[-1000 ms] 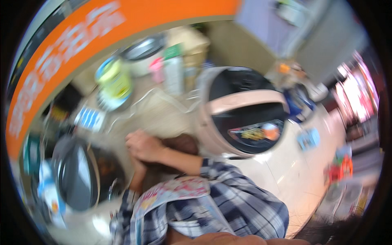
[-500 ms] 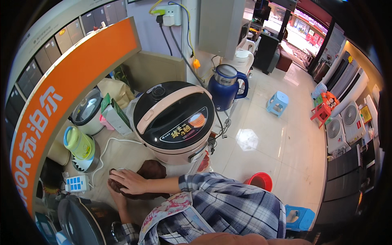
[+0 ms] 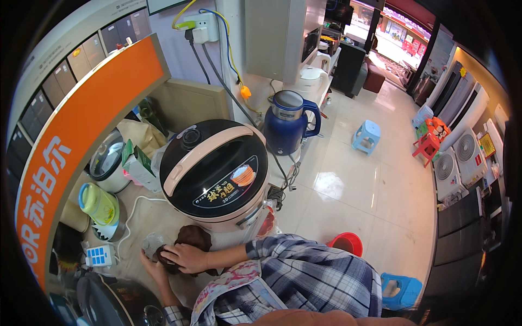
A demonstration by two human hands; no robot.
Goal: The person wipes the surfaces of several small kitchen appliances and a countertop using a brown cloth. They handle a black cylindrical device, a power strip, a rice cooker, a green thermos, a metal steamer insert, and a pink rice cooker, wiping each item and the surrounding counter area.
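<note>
On the counter at the lower left, my right hand [image 3: 186, 257] is closed on a dark brown cloth [image 3: 194, 237]. Part of that cloth is bunched under the fingers and part spreads out beside the rice cooker. Just left of it, my left hand [image 3: 155, 268] grips a small clear round container [image 3: 153, 245] by its near side. The cloth lies against the container's right side, and its lower part is hidden by my fingers. Behind both hands stands a large rice cooker [image 3: 215, 168] with a black lid and a pink handle.
A blue kettle [image 3: 285, 125] stands right of the cooker. A green-yellow blender cup [image 3: 99, 204], a white cable and a white power strip [image 3: 100, 256] lie to the left. Nearest on the left is a dark cooker [image 3: 109, 299]. A red bucket [image 3: 348, 244] and blue stools [image 3: 367, 137] stand on the floor.
My right hand has drawn back to the right with the cloth, uncovering the clear container in my left hand. The whole view has shifted slightly.
</note>
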